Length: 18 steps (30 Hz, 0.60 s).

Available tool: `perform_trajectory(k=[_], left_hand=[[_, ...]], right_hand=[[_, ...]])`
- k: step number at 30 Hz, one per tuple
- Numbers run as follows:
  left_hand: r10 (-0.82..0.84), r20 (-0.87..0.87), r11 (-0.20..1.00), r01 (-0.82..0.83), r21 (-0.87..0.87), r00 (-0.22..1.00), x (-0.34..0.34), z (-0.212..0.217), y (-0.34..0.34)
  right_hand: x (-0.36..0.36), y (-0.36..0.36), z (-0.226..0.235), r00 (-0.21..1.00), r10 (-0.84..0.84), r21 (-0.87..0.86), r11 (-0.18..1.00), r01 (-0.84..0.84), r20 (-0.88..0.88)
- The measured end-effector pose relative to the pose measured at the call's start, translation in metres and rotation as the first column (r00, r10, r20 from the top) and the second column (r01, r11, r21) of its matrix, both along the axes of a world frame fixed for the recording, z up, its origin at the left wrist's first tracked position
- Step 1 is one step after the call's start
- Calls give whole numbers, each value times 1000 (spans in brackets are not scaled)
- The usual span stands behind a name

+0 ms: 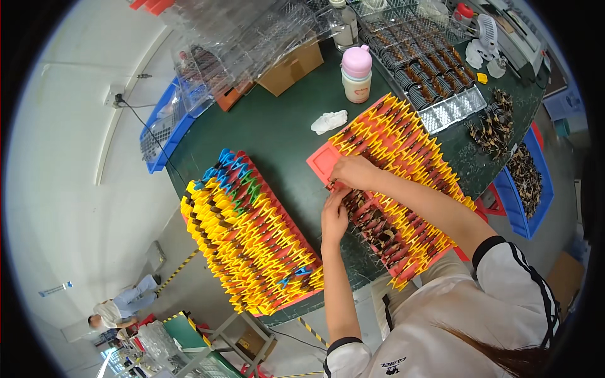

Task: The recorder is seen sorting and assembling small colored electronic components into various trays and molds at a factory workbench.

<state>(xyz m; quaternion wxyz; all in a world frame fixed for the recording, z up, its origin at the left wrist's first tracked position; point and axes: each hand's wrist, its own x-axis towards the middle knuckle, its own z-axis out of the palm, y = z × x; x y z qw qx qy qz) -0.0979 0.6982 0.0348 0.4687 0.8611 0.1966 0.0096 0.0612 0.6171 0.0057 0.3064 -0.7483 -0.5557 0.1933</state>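
Both hands meet at the left edge of a red tray (322, 160) on the table's right half. My right hand (354, 172) reaches in from the right with its fingers bent and pinched together. Just below it, my left hand (334, 216) has its fingertips closed close to the right hand's. What either pinch holds is too small to make out. Rows of yellow clips (403, 135) fill much of this tray. Beside the left hand, small dark parts with brown pieces (381, 234) lie in a row without yellow clips.
Another tray of yellow, blue and green clips (252, 233) stands left. Behind are a pink-lidded bottle (357, 75), crumpled white tissue (329, 122) and a clear tray of coils (450, 110). Loose parts (495, 126) lie right, near a blue bin (529, 189). A person (120, 309) is far left.
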Motion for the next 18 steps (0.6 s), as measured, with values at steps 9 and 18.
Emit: perform_trajectory(k=[9,18], left_hand=[[206,41,931,-208,301,978,11,14,12],[-41,-245,989,74,128,969,17,-19,34]], right_hand=[[2,3,-1,991,84,-218,970,-105,-104],[-19,-49,34,993,113,39,993,-112,-20]])
